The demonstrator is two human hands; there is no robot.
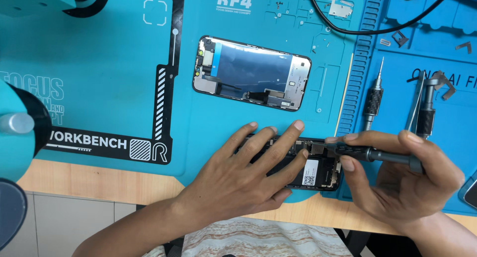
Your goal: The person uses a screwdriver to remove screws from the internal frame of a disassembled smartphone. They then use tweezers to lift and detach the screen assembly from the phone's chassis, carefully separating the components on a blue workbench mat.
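An opened phone body [318, 171] lies at the near edge of the teal work mat [114, 73], its black battery and circuit parts exposed. My left hand [243, 175] rests flat on it, fingers spread over its left part. My right hand [397, 177] grips a dark screwdriver [377, 155] almost level, with the tip on the phone's upper right part. The detached screen panel [252, 73] lies face down further back on the mat, its metal backing and flex cables showing.
To the right, on a blue mat [427, 53], lie a second screwdriver [373, 100], a third dark-handled tool [428, 108], tweezers [415, 105] and small metal parts. A black cable [348, 28] curves across the back. A teal microscope base [20, 132] stands at the left. The wooden table edge [99, 180] runs along the front.
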